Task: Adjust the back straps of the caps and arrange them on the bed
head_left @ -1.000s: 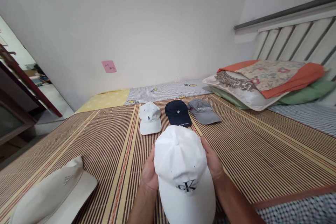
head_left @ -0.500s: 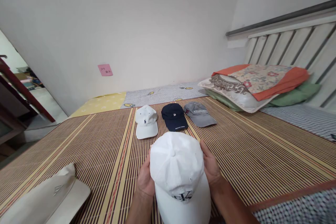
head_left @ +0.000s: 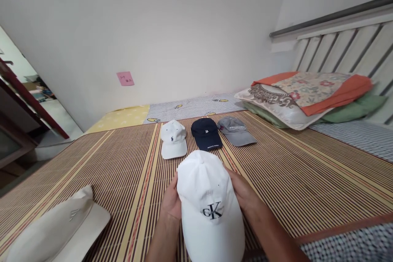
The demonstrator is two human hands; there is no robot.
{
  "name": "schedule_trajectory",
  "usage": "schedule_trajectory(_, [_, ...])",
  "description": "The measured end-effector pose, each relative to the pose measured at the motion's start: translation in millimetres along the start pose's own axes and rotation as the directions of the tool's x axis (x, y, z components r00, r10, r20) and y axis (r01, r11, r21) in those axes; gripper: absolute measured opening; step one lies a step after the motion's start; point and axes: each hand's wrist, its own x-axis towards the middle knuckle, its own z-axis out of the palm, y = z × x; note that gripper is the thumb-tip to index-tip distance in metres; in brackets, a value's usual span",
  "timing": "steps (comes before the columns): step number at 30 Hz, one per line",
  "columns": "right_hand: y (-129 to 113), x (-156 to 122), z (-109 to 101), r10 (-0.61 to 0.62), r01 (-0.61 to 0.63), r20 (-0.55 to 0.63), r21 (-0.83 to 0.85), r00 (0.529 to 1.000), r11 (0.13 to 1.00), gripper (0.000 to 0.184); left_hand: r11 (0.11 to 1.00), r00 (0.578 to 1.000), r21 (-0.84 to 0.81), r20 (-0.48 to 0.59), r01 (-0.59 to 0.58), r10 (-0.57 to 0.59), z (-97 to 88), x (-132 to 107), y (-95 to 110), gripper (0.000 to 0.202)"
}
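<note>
A white baseball cap [head_left: 211,208] with a dark "CK" logo is held at the front, its brim toward me. My left hand [head_left: 172,198] grips its left side and my right hand [head_left: 241,188] its right side; the fingertips of both are hidden by the cap. Beyond it, three caps sit in a row on the striped mat: a white cap [head_left: 173,139] with a small dark emblem, a navy cap [head_left: 206,134] and a grey cap [head_left: 236,131]. A beige cap [head_left: 61,225] lies at the lower left, apart from my hands.
The striped bamboo mat [head_left: 129,172] covers the bed. Stacked pillows [head_left: 285,104] with an orange floral cloth [head_left: 325,90] lie at the right by a slatted headboard [head_left: 346,47]. A pink note [head_left: 125,78] is stuck to the wall [head_left: 184,37]. A doorway opens at the far left.
Both hands have tilted the white CK cap so that its front and logo now face me more fully. The view has shifted slightly; the other caps have stayed in place on the mat.
</note>
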Motion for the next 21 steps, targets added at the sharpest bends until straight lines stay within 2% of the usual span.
schedule_trajectory(3, [2.3,4.4,-8.9,-0.087,0.081,-0.060,-0.091,0.994,0.993,0.042,1.000,0.994,0.011,-0.105,-0.012,0.013,6.4,0.0,-0.4,0.051])
schedule_trajectory(7, [2.8,6.4,-16.6,-0.149,0.125,-0.128,-0.178,0.981,0.976,0.036,0.992,0.969,0.109,-0.229,-0.070,0.094,15.2,-1.3,-4.4,0.044])
schedule_trajectory(9, [1.7,6.0,-16.5,-0.158,0.134,-0.122,-0.185,0.980,0.974,0.036,0.986,0.968,0.147,-0.223,-0.084,0.116,16.5,-1.2,-6.1,0.041])
schedule_trajectory(12, [-0.7,5.0,-12.6,-0.138,0.129,-0.047,-0.165,0.989,0.978,0.037,0.978,0.972,0.184,-0.193,-0.094,0.130,14.8,0.4,-7.1,0.037])
schedule_trajectory(15, [-2.1,5.6,-9.8,-0.106,0.107,0.011,-0.174,0.994,0.979,0.038,0.973,0.966,0.209,-0.214,-0.099,0.144,12.3,2.9,-6.6,0.033])
schedule_trajectory(21, [-4.8,10.1,-18.3,-0.167,0.162,-0.006,-0.211,0.986,0.964,0.036,0.957,0.942,0.256,-0.264,-0.139,0.208,10.2,6.1,-7.0,0.023])
